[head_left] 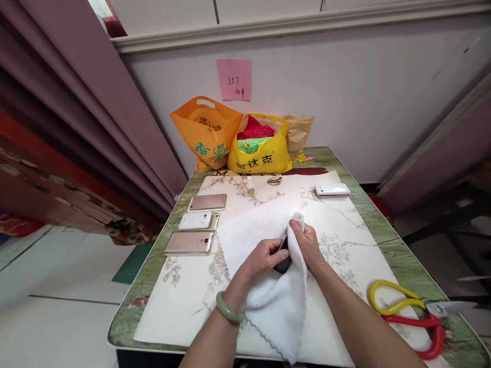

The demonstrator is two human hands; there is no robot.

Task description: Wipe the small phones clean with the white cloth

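A white cloth [282, 317] is spread over the middle of the table, one part of it gathered upward. My right hand [305, 239] is closed around a bunched fold of this cloth. Dark and partly covered, a phone [283, 265] shows between the cloth and my fingers. My left hand [268, 255], with a green bangle [230, 308] on its wrist, grips the phone's edge with thumb and fingers. The cloth hides much of the phone.
Stacked phones [190, 242] lie at the left, and a white phone [332, 190] lies at the right. Large scissors [416, 309] rest at the right front edge. An orange bag [207, 135], a yellow bag [261, 158], a small bottle [250, 187] and glasses [274, 180] are at the back.
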